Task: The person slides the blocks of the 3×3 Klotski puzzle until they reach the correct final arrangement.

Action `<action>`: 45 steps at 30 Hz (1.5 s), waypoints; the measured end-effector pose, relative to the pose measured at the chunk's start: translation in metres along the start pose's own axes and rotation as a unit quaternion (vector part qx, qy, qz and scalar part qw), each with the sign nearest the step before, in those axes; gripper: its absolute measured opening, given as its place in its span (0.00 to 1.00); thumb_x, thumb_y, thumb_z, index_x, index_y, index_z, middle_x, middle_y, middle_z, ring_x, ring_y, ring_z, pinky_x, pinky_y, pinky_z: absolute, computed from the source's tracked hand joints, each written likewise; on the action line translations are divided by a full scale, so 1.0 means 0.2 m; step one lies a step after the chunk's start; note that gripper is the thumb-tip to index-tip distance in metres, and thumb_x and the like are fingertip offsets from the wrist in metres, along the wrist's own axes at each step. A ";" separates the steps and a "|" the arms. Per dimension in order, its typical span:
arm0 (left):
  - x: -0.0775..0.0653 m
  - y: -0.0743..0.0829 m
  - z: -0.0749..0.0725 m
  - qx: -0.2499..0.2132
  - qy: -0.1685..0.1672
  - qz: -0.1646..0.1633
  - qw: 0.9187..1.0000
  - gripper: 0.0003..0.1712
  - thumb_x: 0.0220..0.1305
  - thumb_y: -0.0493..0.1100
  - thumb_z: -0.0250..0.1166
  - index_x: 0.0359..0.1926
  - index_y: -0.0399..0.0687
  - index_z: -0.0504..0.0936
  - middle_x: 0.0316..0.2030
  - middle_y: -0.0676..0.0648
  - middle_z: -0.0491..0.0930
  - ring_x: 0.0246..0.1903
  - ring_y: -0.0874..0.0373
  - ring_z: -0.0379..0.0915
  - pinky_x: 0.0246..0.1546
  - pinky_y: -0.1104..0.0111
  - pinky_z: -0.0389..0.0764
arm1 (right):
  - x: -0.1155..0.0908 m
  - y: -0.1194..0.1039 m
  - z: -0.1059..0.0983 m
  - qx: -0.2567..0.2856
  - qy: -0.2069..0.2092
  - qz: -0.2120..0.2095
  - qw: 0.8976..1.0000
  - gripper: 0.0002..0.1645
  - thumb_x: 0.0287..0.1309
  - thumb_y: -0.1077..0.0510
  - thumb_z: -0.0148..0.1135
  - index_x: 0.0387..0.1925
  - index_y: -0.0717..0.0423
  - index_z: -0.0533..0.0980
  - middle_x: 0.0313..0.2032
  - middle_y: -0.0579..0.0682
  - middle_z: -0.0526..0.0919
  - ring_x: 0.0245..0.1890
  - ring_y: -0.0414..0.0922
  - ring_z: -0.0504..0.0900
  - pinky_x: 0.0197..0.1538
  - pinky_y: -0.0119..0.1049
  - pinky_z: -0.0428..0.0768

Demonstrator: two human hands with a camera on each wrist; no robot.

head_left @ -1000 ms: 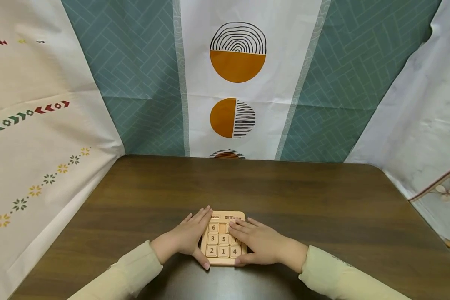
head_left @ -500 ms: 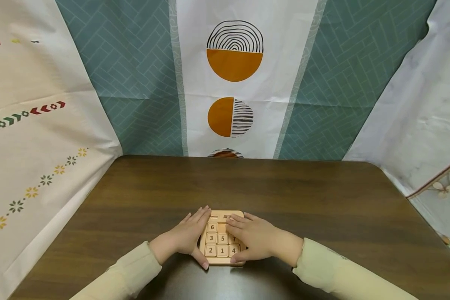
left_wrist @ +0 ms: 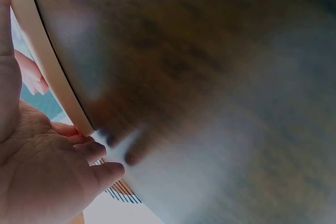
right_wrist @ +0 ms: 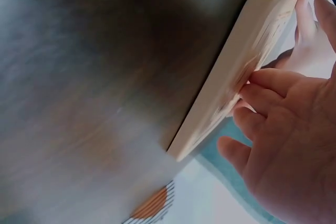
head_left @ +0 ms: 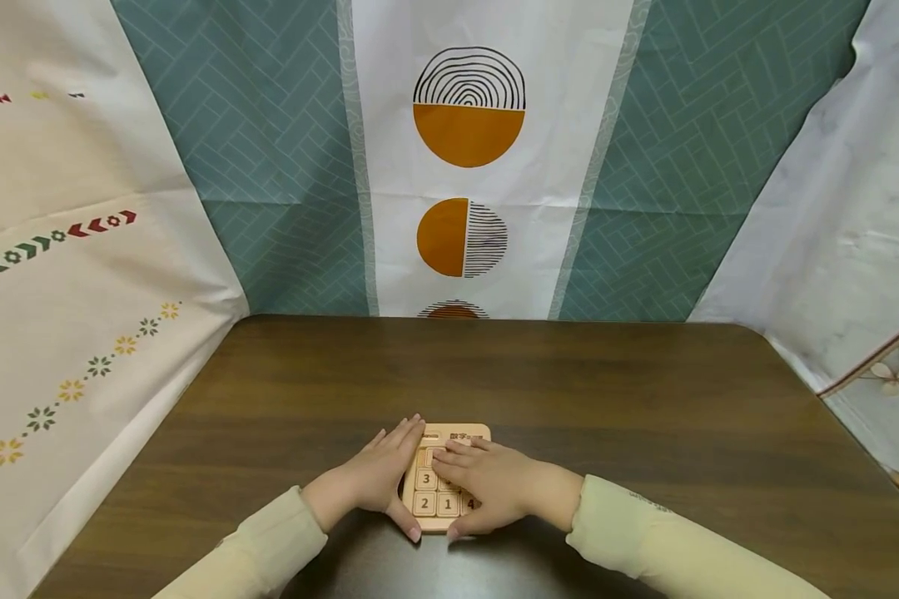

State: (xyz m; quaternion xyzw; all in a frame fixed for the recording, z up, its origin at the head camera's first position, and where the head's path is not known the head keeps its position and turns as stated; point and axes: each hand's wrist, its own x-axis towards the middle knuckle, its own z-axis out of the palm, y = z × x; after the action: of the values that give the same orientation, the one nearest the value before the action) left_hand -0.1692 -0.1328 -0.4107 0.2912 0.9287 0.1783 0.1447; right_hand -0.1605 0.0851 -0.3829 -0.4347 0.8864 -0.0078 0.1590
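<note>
A pale wooden sliding number puzzle [head_left: 434, 526] lies flat on the dark table. Its numbered tiles sit in a square recess, with 3, 2 and 1 readable. My left hand [head_left: 369, 478] holds the puzzle along its left side, fingers at the far left corner and thumb at the near edge. Over the right part reaches my right hand [head_left: 498, 482], fingertips pressing a top-row tile and thumb by the near edge. That tile stands off the recess's left side, leaving a narrow gap. Several tiles are hidden under this hand. The right wrist view shows the puzzle's raised edge [right_wrist: 220, 72] beside the fingers.
The brown wooden table [head_left: 607, 391] stretches away behind and to both sides of the puzzle. A patterned cloth [head_left: 292, 166] hangs at its back edge. White printed cloths flank the left [head_left: 82, 291] and right [head_left: 831, 233].
My right hand has moved left over the puzzle, from the right column to the top-left tile, which now sits slightly right of its former place. The left hand stays at the left side.
</note>
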 end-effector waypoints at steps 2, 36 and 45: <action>0.00 0.00 -0.01 -0.003 -0.001 -0.004 1.000 0.80 0.26 0.65 0.80 0.71 0.27 0.45 0.72 0.30 0.44 0.72 0.37 0.41 0.67 0.42 0.51 | -0.02 0.02 -0.01 0.010 -0.002 0.002 1.000 0.49 0.55 0.28 0.53 0.71 0.49 0.58 0.72 0.44 0.57 0.73 0.42 0.52 0.72 0.45 0.53; -0.01 0.01 -0.01 -0.001 0.006 0.005 1.000 0.79 0.27 0.65 0.80 0.70 0.27 0.47 0.71 0.29 0.46 0.71 0.36 0.43 0.66 0.41 0.52 | 0.01 -0.05 0.03 -0.058 0.028 -0.031 0.997 0.51 0.54 0.27 0.55 0.71 0.49 0.59 0.70 0.45 0.60 0.72 0.42 0.56 0.72 0.44 0.55; 0.00 0.01 0.00 -0.003 0.002 0.001 1.000 0.80 0.26 0.65 0.80 0.71 0.27 0.46 0.72 0.31 0.45 0.71 0.37 0.42 0.67 0.41 0.51 | -0.08 -0.15 0.05 -0.125 0.046 -0.108 0.985 0.49 0.56 0.25 0.49 0.70 0.50 0.61 0.69 0.44 0.63 0.71 0.41 0.58 0.70 0.42 0.58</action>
State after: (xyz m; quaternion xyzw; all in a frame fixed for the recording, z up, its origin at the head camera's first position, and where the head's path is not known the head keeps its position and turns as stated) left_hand -0.1678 -0.1317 -0.4094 0.2909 0.9282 0.1822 0.1434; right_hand -0.1244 0.0801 -0.3832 -0.5438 0.8344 0.0663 0.0608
